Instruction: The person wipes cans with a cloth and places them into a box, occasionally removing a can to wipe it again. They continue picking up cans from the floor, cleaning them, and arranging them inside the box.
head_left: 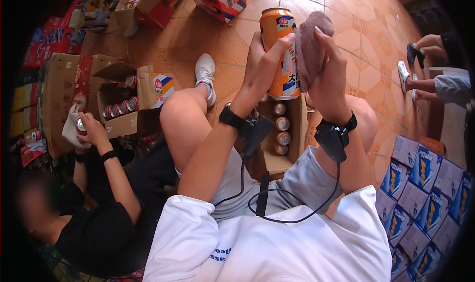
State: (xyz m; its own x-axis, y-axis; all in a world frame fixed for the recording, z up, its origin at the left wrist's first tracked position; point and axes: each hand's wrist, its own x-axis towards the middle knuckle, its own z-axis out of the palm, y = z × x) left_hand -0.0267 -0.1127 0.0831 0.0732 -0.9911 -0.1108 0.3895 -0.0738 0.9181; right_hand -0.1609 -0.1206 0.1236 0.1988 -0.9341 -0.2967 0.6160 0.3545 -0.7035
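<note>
An orange drink can (pixel 282 49) with a red, white and blue label stands nearly upright in front of me. Wrapped around its left side is my left hand (pixel 262 64), thumb across the front. My right hand (pixel 329 69) grips a greyish-pink cloth (pixel 312 47), which lies against the can's right side. Below the can, between my legs, an open cardboard box (pixel 277 164) holds several cans (pixel 282 124) in a row. Part of that box is hidden by my hands and forearms.
To the left, a co-worker's hands (pixel 89 128) hold a can and a white cloth beside an open carton (pixel 123 126) of cans. Blue and white cartons (pixel 415 203) are stacked at right. Another person's legs (pixel 420 84) show at far right. More boxes (pixel 217 0) stand ahead on the tiles.
</note>
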